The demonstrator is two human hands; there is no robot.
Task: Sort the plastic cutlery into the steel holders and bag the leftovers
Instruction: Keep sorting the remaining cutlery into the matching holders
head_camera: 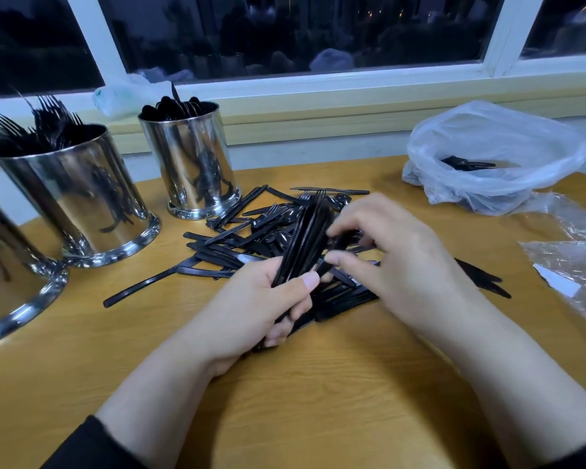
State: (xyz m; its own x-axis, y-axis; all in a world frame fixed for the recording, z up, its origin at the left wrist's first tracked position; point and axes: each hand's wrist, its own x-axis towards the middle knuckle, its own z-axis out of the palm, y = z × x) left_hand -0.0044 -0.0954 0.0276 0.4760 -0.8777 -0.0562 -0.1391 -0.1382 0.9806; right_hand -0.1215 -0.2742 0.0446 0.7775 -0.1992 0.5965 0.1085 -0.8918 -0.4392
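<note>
Head view: steel holders (75, 194) left, plastic bag (494, 157) right.

Bare hands (318, 275); black sleeves (92, 448) at wrists.

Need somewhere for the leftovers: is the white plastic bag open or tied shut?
Open: the white plastic bag has its mouth spread wide, with black cutlery visible inside.

I'm working at a wooden counter (318, 401) under a white-framed window (318, 72), dark outside. Clear crinkled plastic wrapping (569, 265) lies at my far right, and a pale bundle (122, 96) sits on the sill.
</note>
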